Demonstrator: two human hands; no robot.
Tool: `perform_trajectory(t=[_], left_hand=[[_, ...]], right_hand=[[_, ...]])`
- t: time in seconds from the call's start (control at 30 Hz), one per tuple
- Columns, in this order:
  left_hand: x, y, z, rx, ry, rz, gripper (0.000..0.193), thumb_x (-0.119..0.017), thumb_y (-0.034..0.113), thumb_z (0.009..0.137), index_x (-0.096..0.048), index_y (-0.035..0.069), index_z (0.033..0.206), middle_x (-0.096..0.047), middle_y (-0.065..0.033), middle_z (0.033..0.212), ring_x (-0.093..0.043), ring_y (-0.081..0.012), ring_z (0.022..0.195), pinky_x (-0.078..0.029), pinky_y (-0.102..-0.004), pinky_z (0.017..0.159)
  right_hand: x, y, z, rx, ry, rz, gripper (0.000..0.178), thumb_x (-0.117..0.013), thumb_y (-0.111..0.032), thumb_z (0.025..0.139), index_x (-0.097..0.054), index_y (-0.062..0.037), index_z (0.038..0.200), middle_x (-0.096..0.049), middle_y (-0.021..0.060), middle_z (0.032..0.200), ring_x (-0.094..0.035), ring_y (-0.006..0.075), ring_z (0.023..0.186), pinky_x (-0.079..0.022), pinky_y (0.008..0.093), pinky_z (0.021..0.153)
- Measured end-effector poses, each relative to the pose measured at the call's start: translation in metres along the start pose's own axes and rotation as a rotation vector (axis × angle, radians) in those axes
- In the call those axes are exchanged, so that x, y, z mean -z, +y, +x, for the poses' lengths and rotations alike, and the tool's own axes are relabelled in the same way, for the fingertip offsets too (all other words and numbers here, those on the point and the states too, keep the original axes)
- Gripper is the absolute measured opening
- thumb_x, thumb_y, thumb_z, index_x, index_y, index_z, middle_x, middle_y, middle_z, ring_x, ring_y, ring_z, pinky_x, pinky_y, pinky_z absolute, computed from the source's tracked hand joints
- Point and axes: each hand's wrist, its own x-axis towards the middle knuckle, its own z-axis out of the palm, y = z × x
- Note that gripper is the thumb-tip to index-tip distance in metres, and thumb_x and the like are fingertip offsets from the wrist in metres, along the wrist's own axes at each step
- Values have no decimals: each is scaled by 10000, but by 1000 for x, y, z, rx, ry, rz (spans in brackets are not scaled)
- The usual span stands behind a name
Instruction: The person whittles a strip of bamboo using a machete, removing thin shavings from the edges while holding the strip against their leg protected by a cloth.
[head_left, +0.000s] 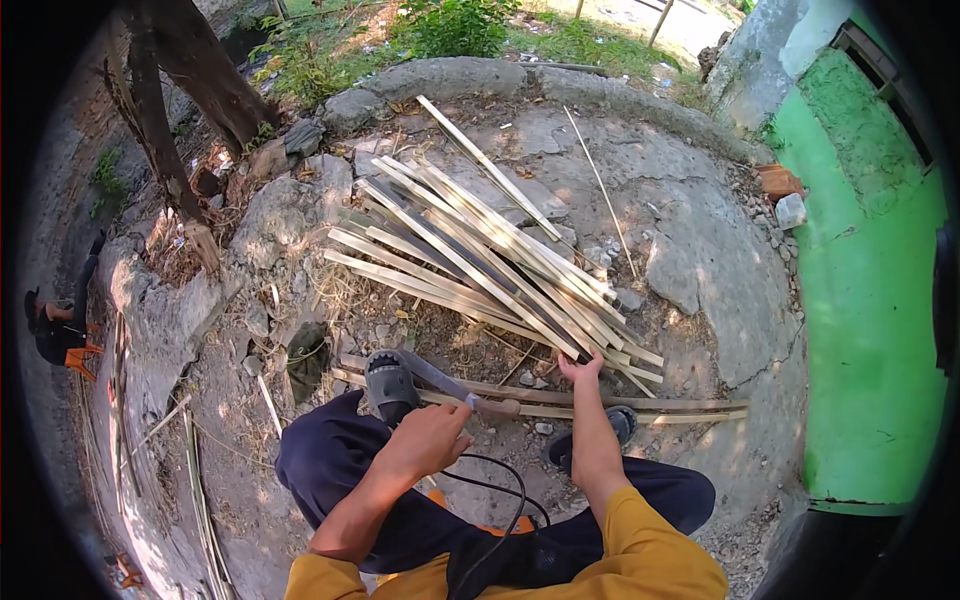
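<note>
My left hand (428, 438) is closed at the base of a machete (437, 377). Its grey blade slants up and left toward my left shoe, and its brown wooden handle (497, 408) sticks out to the right of my fingers. At the near right end of a loose pile of pale bamboo strips (470, 245), my right hand (583, 367) grips the end of a dark-faced bamboo strip (500, 292). That strip still lies among the others. My fingers partly hide its end.
Long strips (640, 410) lie crosswise by my dark shoes (390, 385). A black cable (515, 480) loops between my knees. A tree trunk (205, 75) stands far left, a green wall (860, 300) right, a low stone curb (450, 78) behind. Another person (55, 325) sits far left.
</note>
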Motion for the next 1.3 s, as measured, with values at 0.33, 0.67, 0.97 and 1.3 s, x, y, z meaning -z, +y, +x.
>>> perform_trajectory(t=[0.33,0.67,0.97,1.3], left_hand=[[4,2,6,10,-10,-12,398,-672,311,988,-592,33,1261,-694,-202,1059,-672,-415,1020,-536,-506,882],[11,18,26,-87,25,-30,412,-680,324,989,-587,38,1271,-686,-200,1077,-669,-413,1029,-533,-504,888],[8,2,2,37,-11,4,413,-684,322,986,-580,47,1275,-678,-177,1050,-675,-396,1003,-541,-486,866],[8,4,2,18,-8,11,384,-692,301,980,-578,56,1253,-685,-167,1056,-682,-385,987,-544,-486,844]], right_hand=[[-119,-49,-37,259,-360,-54,810,-712,-357,871,-388,-54,1548,-480,167,1500,-513,352,1357,-420,521,1167],[-57,-142,2,1035,251,-1571,203,-712,-217,845,-755,-125,1020,-767,103,960,-721,318,937,-568,428,889],[-33,23,-37,1064,-99,-2442,602,-715,-198,888,-540,-191,1464,-440,204,1521,-465,421,1396,-434,529,1134],[-30,44,-22,1236,0,-2401,685,-786,-98,756,-494,-179,1371,-464,227,1318,-532,462,1241,-507,550,1000]])
